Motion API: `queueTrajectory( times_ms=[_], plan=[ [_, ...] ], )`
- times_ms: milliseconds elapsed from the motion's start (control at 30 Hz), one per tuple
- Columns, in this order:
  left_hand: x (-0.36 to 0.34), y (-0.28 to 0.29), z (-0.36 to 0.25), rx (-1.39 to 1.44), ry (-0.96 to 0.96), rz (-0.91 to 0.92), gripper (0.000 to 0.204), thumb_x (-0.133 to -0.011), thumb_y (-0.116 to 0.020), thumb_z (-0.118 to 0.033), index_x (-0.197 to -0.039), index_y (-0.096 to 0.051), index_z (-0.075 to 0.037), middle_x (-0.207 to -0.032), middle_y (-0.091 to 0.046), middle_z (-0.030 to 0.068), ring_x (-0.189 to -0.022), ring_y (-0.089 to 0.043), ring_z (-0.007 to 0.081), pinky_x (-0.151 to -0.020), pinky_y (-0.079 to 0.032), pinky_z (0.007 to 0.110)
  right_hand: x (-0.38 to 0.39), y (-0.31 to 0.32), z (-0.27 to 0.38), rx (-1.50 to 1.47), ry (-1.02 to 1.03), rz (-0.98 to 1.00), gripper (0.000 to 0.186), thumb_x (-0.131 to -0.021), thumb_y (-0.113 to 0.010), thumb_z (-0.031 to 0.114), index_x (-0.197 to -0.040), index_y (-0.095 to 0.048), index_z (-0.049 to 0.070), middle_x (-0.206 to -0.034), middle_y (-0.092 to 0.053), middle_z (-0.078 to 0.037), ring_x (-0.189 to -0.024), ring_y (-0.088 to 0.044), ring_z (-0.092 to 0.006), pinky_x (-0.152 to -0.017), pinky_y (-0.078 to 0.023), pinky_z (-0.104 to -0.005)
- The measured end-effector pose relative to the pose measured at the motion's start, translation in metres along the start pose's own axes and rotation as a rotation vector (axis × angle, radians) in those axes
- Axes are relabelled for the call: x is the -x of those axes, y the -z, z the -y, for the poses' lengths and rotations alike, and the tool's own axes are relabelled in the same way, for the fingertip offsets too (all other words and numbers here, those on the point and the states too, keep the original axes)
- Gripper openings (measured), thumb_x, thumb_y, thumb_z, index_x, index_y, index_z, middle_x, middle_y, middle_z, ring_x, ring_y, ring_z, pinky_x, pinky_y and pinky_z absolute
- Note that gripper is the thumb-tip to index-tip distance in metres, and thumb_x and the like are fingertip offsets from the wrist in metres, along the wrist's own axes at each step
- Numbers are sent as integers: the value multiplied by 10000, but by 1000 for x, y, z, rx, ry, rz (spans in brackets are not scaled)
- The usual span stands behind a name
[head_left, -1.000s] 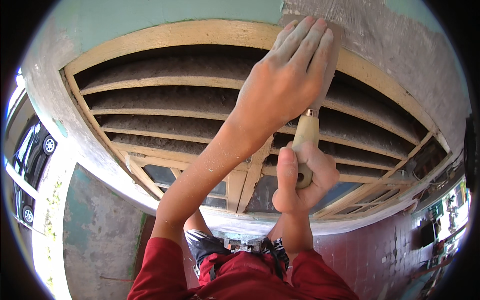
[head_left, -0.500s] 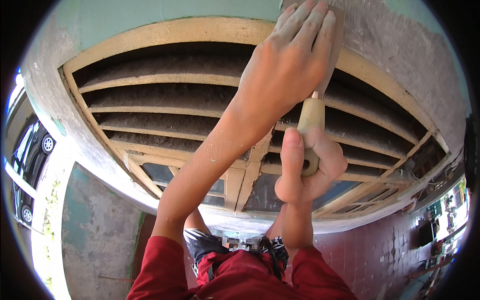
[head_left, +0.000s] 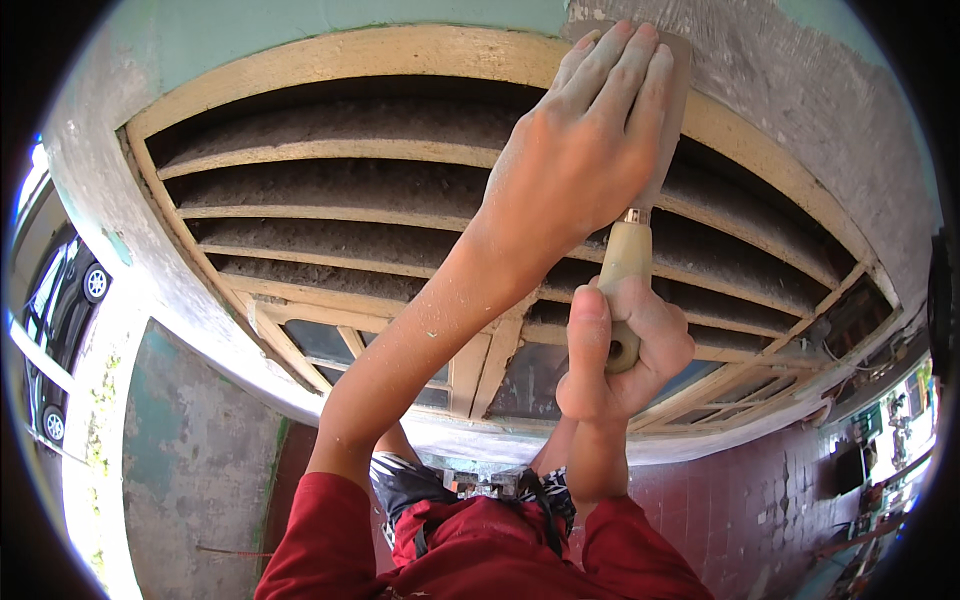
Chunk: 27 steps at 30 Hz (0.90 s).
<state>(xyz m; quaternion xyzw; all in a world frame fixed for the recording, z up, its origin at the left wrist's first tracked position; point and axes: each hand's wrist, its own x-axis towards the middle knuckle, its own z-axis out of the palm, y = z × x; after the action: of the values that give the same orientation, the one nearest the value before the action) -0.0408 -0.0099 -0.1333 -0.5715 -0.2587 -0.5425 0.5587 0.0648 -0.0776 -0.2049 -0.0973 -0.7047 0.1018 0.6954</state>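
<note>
A putty knife point(head_left: 629, 252) with a pale handle and a wide grey blade lies over the upper edge of the wooden vent frame point(head_left: 400, 55). My right hand point(head_left: 658, 345) is closed round the handle, with the thumb along its side. Dusty and stretched out, the fingers of my left hand point(head_left: 585, 140) lie flat on the blade, covering much of it. The blade's tip reaches the patchy grey wall point(head_left: 770, 80) above the frame. Whether its edge touches the wall is hard to make out.
Behind my arms run dusty louvre slats point(head_left: 330, 195), with window panes point(head_left: 530, 385) below them. A low wall point(head_left: 190, 440) with peeling green paint stands at left, and a dark car point(head_left: 65, 330) beyond it. Red floor tiles point(head_left: 720, 510) and assorted clutter point(head_left: 880, 480) lie at right.
Both hands and the putty knife have shifted a short way down toward me. More of the grey wall above the blade shows. The grip is unchanged.
</note>
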Motion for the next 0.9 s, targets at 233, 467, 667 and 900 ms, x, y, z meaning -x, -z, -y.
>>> queueTrajectory(
  times_ms=[233, 467, 667, 900],
  plan=[
    [-11, 5, 15, 45, -83, 133, 416, -848, -586, -47, -1197, -553, 178, -1220, -617, 298, -1195, -611, 399, -1032, -515, 440, -9, -1, 5, 1, -41, 11, 227, -840, -617, 70, -632, -551, 11, -508, -466, -1, -476, -385, -65, -476, -254, -244],
    [-12, -4, 10, -38, -43, -2, 434, -787, -644, -111, -1156, -604, 113, -1197, -646, 236, -1159, -630, 356, -1014, -516, 421, -15, -2, 4, 1, -34, -8, 219, -843, -617, 75, -641, -561, 12, -497, -453, 0, -472, -378, -64, -474, -250, -248],
    [-3, 0, -2, -33, 3, 20, 433, -792, -628, -119, -1157, -604, 114, -1202, -647, 233, -1167, -628, 350, -1021, -513, 407, -4, 5, 6, -5, -36, 6, 257, -860, -620, 81, -626, -534, 19, -490, -446, 8, -469, -373, -61, -482, -246, -246],
    [-3, -18, 43, -540, -502, -62, 428, -868, -573, -44, -1227, -539, 188, -1249, -600, 325, -1216, -598, 420, -1033, -517, 443, -9, 3, 7, 7, -13, 34, 277, -881, -612, 83, -630, -513, 22, -502, -460, 6, -476, -392, -61, -481, -258, -245]
  ],
)
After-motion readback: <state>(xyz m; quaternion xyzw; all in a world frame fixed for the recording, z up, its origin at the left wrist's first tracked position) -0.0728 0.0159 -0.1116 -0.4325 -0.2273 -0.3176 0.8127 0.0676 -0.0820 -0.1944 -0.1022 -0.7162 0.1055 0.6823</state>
